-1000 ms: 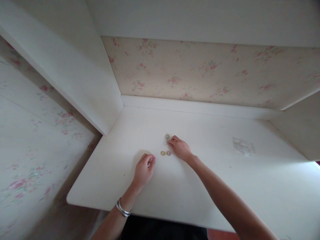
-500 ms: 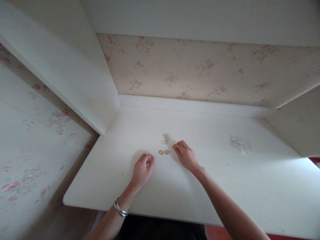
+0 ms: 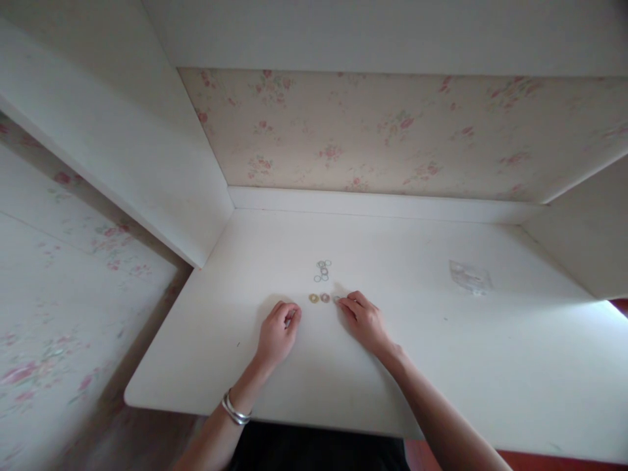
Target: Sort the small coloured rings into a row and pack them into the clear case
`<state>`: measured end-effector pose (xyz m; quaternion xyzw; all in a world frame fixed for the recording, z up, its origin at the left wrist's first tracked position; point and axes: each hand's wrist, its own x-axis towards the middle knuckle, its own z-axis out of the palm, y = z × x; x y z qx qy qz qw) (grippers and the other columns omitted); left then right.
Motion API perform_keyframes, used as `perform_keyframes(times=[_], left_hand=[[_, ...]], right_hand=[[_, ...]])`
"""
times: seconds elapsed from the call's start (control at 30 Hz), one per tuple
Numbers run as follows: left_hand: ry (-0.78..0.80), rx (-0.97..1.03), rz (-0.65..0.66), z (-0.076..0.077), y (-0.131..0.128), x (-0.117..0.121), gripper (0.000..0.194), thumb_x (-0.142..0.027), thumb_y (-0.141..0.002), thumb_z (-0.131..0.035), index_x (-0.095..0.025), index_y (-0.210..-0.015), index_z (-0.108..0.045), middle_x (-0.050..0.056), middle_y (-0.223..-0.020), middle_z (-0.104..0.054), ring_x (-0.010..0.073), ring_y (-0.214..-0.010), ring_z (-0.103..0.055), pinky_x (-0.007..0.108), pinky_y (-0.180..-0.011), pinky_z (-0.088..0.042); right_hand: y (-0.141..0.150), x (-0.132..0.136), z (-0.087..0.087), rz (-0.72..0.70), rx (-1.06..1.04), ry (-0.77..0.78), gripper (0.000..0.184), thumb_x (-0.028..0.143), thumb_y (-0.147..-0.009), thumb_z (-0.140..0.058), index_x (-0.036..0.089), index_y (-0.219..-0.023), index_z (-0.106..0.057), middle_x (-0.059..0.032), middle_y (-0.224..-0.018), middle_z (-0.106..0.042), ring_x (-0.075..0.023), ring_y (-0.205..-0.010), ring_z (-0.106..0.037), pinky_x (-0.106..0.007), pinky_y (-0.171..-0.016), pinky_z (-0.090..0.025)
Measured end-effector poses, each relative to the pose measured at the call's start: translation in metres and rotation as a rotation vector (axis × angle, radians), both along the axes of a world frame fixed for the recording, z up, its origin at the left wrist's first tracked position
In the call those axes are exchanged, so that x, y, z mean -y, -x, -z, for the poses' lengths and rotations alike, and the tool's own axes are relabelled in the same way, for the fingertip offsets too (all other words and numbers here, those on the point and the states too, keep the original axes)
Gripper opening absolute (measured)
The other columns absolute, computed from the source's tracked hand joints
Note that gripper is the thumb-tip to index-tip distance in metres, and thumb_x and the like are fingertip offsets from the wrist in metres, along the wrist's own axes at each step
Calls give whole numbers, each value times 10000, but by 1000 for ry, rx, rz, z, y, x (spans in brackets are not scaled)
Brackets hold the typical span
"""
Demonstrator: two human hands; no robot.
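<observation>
My right hand (image 3: 366, 322) pinches the edge of a small pale ring (image 3: 336, 299) at the tabletop, its thumb and index finger together. Left of that ring, a pinkish ring (image 3: 324, 297) and a yellowish ring (image 3: 314, 298) lie side by side in a row with it. Behind the row is a loose cluster of several thin, clear-looking rings (image 3: 322, 269), some overlapping. My left hand (image 3: 279, 330) rests on the table left of the yellowish ring, fingers curled closed, with nothing visible in them. A silver bangle (image 3: 235, 409) circles the left wrist.
A crumpled clear plastic bag (image 3: 470, 277) lies on the white tabletop (image 3: 392, 255) to the right. White panels (image 3: 196, 196) enclose the left, right and top, with floral wallpaper (image 3: 363, 137) at the back. The table's front edge runs close to my body.
My right hand has moved slightly toward me, bringing the pale ring from beside the cluster down to the right end of the row. My left hand stays in place.
</observation>
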<state>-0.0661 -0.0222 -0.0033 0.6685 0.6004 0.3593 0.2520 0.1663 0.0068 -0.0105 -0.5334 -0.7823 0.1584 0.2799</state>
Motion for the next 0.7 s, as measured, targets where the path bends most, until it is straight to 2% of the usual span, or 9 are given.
perform_keyframes(times=[0.17,0.3,0.43,0.53,0.7], left_hand=[[9,-4,10,-11,0,-13,207,-324,-893,-451,-187,-865,-603,17,-754,-583,130,-650,-547,250,-627,-443],[-48,-92,106,-19,-8,-40,190,-294,-886,-460,-197,-860,-621,28,-818,-604,135,-711,-576,248,-666,-456],[-56,-211,212,-18,-22,-70,151,-257,-878,-484,-210,-907,-625,34,-939,-609,134,-784,-601,245,-727,-463],[-26,-320,253,-15,-30,-87,126,-244,-861,-518,-222,-907,-634,29,-953,-605,135,-787,-605,238,-725,-458],[12,-484,282,-11,-35,-97,140,-233,-868,-507,-226,-875,-647,32,-944,-611,144,-790,-595,239,-704,-438]], right_hand=[[-4,18,-3,177,-227,0,321,374,-924,-403,207,-907,-677,-68,-881,-587,-143,-731,-574,-257,-667,-474],[-9,34,-2,269,-321,51,313,394,-907,-435,196,-895,-677,-67,-876,-579,-130,-677,-556,-238,-580,-462],[-11,39,-1,298,-367,83,300,395,-904,-446,193,-906,-668,-59,-879,-567,-114,-637,-536,-225,-544,-444],[-11,37,0,304,-367,77,309,400,-906,-434,201,-896,-670,-57,-879,-574,-115,-645,-538,-231,-562,-445],[-13,35,1,296,-358,65,322,405,-906,-429,201,-876,-675,-58,-867,-582,-113,-627,-537,-236,-562,-443]])
